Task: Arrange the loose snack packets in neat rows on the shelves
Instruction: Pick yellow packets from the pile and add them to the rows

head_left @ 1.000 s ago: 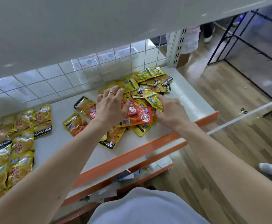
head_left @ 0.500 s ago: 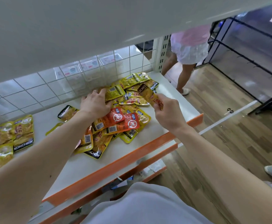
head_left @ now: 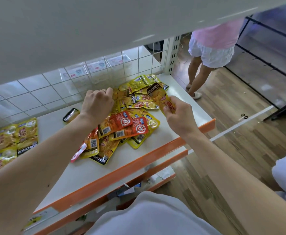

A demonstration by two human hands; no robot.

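Right now the right hand pinches a yellow KONCHEW packet by its lower end, thumb & fingers curled on it. The packet is lifted clear of the shelf, black label end up, tilted, above the right side of the loose pile & near the shelf's right edge.

Left hand, w/ a ring on one finger, sits knuckles-up on the pile's back-left side, fingers curled down into the packets. Fingertips are hidden, so can't tell if it actually grips one.

Pile spreads from the back right corner toward the front edge, packets overlapping every which way. Mostly yellow, w/ two red packets barcode-side up near the middle, and a pink-and-white one poking out at the front-left. One lone packet lies apart, toward the back, just left of the left wrist.

At the shelf's left end, yellow packets lie flat in rows, side by side.

Wire grid panel closes the back edge; orange strip runs along the front edge. Beyond the right edge: wood floor, scissors lying on it, & another person standing, pink top.
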